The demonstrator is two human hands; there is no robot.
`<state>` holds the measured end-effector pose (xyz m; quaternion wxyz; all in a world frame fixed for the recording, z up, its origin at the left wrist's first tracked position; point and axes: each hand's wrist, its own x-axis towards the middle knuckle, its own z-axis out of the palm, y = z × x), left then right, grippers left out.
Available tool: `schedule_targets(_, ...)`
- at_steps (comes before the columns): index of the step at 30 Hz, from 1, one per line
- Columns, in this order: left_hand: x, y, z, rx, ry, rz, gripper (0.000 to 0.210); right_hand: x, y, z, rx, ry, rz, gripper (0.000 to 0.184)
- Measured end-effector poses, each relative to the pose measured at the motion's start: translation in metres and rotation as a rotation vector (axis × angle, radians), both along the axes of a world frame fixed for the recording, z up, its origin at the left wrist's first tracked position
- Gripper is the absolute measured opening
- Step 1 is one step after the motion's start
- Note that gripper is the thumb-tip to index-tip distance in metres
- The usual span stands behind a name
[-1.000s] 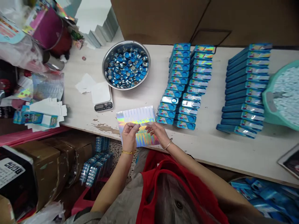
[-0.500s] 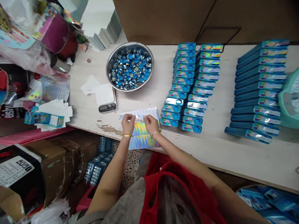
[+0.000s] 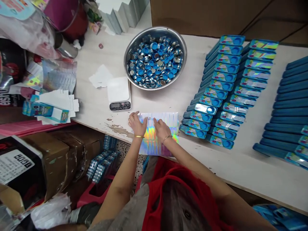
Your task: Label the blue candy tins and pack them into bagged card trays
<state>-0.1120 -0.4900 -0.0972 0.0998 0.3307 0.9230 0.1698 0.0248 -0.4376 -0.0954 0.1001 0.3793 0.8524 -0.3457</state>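
A shiny holographic sheet [image 3: 157,149], marked off in narrow strips, lies at the table's front edge. On its upper left part rests my left hand [image 3: 137,125], fingers spread and thumb stretched toward the middle. My right hand [image 3: 162,129] lies on the sheet a little farther right, fingertips pressing on its upper part. Both hands look open, with nothing visible held in them. Part of the sheet is hidden beneath the hands. Behind it stand a small white digital scale [image 3: 119,93] and a metal bowl [image 3: 184,61] full of small blue-and-silver round pieces.
Rows of blue packs [image 3: 199,116] stand to the right, with more blue packs [image 3: 288,106] beyond. White paper scraps [image 3: 100,76] lie beside the scale. Flattened blue-and-white cartons [image 3: 54,109] are at the left edge. Brown boxes [image 3: 54,160] sit below the table.
Both hands have let go of their pinch at the sheet's upper part and now lie on it with fingers extended. The view has shifted, so the table's things appear larger.
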Motion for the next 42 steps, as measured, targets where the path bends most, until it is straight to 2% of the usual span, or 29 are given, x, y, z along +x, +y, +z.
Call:
schedule_targets(4, -0.044, -0.01, 0.0, 0.008, -0.136, -0.206, 0.028, -0.004, 0.005, 0.006, -0.017, -0.025, 0.006, 0.048)
schedule_targets(6, -0.061, -0.013, 0.002, 0.01, -0.255, -0.297, 0.014, -0.011, 0.008, 0.014, 0.038, 0.04, -0.025, 0.048)
schedule_targets(8, -0.072, -0.014, 0.011, 0.025, -0.336, -0.356, 0.007, -0.023, 0.012, 0.023, 0.134, 0.131, -0.029, 0.049)
schedule_targets(10, -0.078, -0.017, 0.024, 0.029, -0.374, -0.419, 0.005, -0.038, 0.018, 0.029, 0.163, 0.191, 0.02, 0.043)
schedule_targets(12, -0.079, -0.02, 0.038, -0.004, -0.316, -0.477, 0.008, -0.052, 0.025, 0.029, 0.069, 0.197, 0.08, 0.035)
schedule_targets(15, -0.079, -0.024, 0.051, -0.085, -0.115, -0.591, 0.015, -0.065, 0.031, 0.023, -0.117, 0.204, 0.103, 0.032)
schedule_targets(19, -0.077, -0.03, 0.049, -0.102, 0.045, -0.751, 0.021, -0.07, 0.034, 0.016, -0.26, 0.237, 0.027, 0.028)
schedule_targets(23, -0.071, -0.043, 0.047, -0.032, 0.13, -0.76, 0.021, -0.075, 0.037, 0.016, -0.299, 0.231, -0.021, 0.027)
schedule_targets(25, -0.065, -0.054, 0.052, 0.004, 0.125, -0.744, 0.018, -0.078, 0.039, 0.016, -0.263, 0.208, -0.012, 0.027)
schedule_targets(28, -0.056, -0.073, 0.069, 0.106, 0.008, -0.701, 0.011, -0.082, 0.041, 0.016, -0.189, 0.144, 0.02, 0.027)
schedule_targets(31, -0.055, -0.084, 0.083, 0.31, -0.109, -0.479, 0.014, -0.083, 0.04, 0.017, -0.136, 0.102, 0.066, 0.029)
schedule_targets(33, -0.062, -0.082, 0.085, 0.362, -0.127, -0.342, 0.029, -0.083, 0.037, 0.02, -0.109, 0.11, 0.107, 0.03)
schedule_targets(35, -0.072, -0.074, 0.081, 0.269, -0.112, -0.374, 0.047, -0.084, 0.033, 0.024, -0.096, 0.135, 0.148, 0.03)
schedule_targets(39, -0.086, -0.057, 0.064, -0.029, -0.041, -0.612, 0.061, -0.088, 0.028, 0.031, -0.12, 0.175, 0.183, 0.029)
schedule_targets(42, -0.084, -0.056, 0.053, -0.116, 0.023, -0.627, 0.065, -0.093, 0.03, 0.031, -0.15, 0.183, 0.168, 0.029)
